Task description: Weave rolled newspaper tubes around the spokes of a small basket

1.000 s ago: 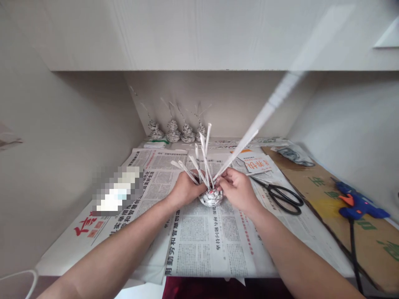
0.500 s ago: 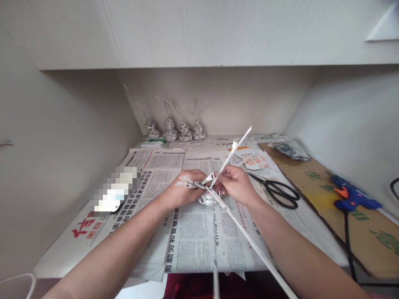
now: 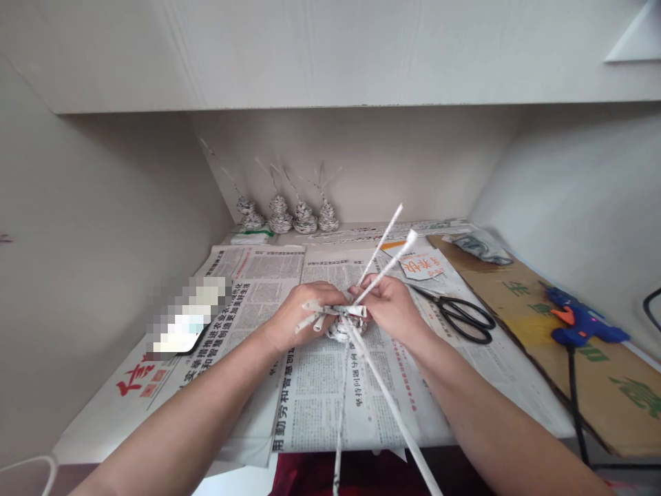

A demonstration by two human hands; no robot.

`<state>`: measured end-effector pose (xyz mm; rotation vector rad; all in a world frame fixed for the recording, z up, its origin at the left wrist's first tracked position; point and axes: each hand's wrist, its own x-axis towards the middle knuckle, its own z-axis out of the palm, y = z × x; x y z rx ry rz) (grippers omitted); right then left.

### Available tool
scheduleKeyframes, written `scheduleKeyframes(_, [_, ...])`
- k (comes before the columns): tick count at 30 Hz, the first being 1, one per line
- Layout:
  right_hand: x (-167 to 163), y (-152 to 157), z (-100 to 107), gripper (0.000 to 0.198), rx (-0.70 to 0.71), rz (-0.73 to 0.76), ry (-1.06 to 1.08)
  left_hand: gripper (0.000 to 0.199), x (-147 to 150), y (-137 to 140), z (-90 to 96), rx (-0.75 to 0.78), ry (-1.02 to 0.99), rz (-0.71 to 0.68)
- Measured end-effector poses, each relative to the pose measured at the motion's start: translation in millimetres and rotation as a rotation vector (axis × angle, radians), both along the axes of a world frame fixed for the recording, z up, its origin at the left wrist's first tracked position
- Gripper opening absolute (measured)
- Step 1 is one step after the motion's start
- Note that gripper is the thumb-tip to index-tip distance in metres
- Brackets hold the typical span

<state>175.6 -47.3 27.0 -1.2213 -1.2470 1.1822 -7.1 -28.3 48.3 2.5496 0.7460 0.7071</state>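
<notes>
At left on my feed, a blurred-out object (image 3: 191,310) lies on spread newspaper (image 3: 310,420). Farther back, four woven paper shapes (image 3: 280,219) stand in a row. At centre, my left hand (image 3: 304,310) curls around the side of a small woven piece (image 3: 338,333), held over the newspaper between both hands. White paper tubes (image 3: 386,266) fan from its top; my right hand (image 3: 388,305) pinches some near their base. Rightward, black-handled scissors (image 3: 444,303) lie open, then a blue glue gun (image 3: 586,325) rests on cardboard (image 3: 516,289).

The newspaper (image 3: 273,272) leaves passage at rear left; paper sticks (image 3: 385,269) and scissors (image 3: 445,302) obstruct the right.
</notes>
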Motion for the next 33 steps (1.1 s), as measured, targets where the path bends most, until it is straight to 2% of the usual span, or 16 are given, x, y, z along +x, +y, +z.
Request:
scheduleKeyframes(8, [2.3, 0.2, 1.2, 0.023, -0.037, 0.011, -0.017, 0.020, -2.1, 2.2, -0.9, -0.036, -0.018, -0.094])
scheduleKeyframes(11, [1.8, 0.2, -0.3, 0.022, -0.005, 0.031, 0.009, 0.019, 0.2, 1.0, -2.9, -0.035, -0.046, -0.101])
scheduleKeyframes(13, [1.3, -0.2, -0.8, 0.019, 0.020, 0.042, 0.018, 0.018, 3.2, 0.0, -6.7, -0.043, -0.062, -0.041])
scheduleKeyframes(18, [1.8, -0.6, -3.9, 0.008, 0.053, 0.055, -0.044, 0.008, 11.3, 1.2, -19.2, -0.106, -0.198, 0.234])
scheduleKeyframes(22, [1.5, -1.8, -5.8, 0.011, 0.134, 0.094, -0.107, 0.023, 11.7, 4.3, -22.6, -0.143, -0.264, 0.320])
scheduleKeyframes(24, [0.9, -3.8, -4.9, 0.014, 0.181, 0.112, -0.127, 0.031, 10.8, 5.9, -23.5, -0.177, -0.280, 0.325])
scheduleKeyframes(28, [-0.4, -8.8, -2.3, 0.016, 0.211, 0.145, -0.204, 0.008, 10.3, 8.7, -26.9, -0.285, -0.286, 0.279])
scheduleKeyframes(33, [-0.6, -9.4, -0.1, 0.017, 0.245, 0.154, -0.133, 0.006, 11.0, 9.0, -28.5, -0.281, -0.260, 0.266])
